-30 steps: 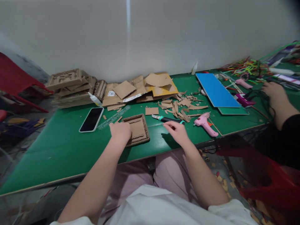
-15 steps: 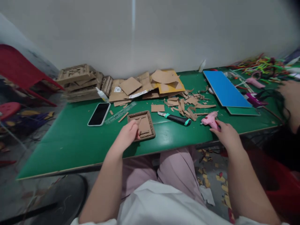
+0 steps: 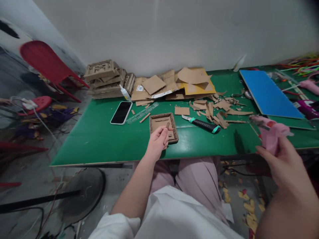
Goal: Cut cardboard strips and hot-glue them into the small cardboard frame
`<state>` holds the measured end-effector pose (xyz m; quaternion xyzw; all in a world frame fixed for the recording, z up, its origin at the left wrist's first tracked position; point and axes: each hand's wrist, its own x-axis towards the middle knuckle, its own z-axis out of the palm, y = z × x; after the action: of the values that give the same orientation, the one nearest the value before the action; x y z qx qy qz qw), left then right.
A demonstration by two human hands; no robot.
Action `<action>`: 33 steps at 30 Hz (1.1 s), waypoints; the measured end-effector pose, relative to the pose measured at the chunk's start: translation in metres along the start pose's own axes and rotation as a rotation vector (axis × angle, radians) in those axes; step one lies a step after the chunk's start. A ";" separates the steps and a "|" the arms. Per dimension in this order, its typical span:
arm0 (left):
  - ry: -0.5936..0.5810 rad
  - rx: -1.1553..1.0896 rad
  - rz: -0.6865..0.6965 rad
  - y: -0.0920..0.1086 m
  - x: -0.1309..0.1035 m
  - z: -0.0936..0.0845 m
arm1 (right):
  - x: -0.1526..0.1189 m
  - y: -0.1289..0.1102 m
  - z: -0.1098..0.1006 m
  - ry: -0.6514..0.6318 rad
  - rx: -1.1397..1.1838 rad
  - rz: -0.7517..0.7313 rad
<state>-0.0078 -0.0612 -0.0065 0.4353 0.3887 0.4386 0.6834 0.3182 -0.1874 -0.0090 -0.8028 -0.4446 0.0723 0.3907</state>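
On the green table [image 3: 99, 142] a phone [image 3: 121, 112] lay beside a clear ruler [image 3: 142, 113]. The left hand [image 3: 157, 142] pinched a small cardboard strip [image 3: 167, 125] over the near edge of the cardboard tray [image 3: 162, 126]. Right of the tray lay a knife [image 3: 202, 124], then loose scraps [image 3: 219, 111]. The right hand [image 3: 280, 159] gripped a pink glue gun [image 3: 270, 132], lifted off the table, nozzle pointing left.
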 end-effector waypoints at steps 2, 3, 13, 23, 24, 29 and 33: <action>-0.001 0.019 0.013 0.000 -0.005 0.002 | -0.009 -0.009 0.005 -0.049 0.280 0.083; -0.012 0.005 0.012 0.001 -0.007 0.003 | -0.012 -0.013 0.007 -0.062 0.366 0.123; -0.006 -0.037 0.010 -0.004 -0.013 -0.003 | -0.010 -0.004 0.018 0.030 0.233 0.148; 0.123 0.004 -0.007 -0.025 -0.017 -0.008 | 0.011 0.043 0.034 0.106 -0.697 0.029; 0.126 -0.005 -0.011 -0.026 -0.016 -0.009 | 0.012 0.042 0.036 0.096 -0.716 0.032; 0.050 0.157 0.050 -0.028 -0.016 -0.012 | 0.016 0.030 0.041 0.039 -0.712 0.109; -0.145 0.364 0.104 -0.032 -0.018 -0.008 | 0.015 0.019 0.042 0.023 -0.717 0.197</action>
<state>-0.0122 -0.0840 -0.0366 0.6017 0.3881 0.3634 0.5960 0.3197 -0.1580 -0.0475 -0.9284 -0.3579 -0.0599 0.0806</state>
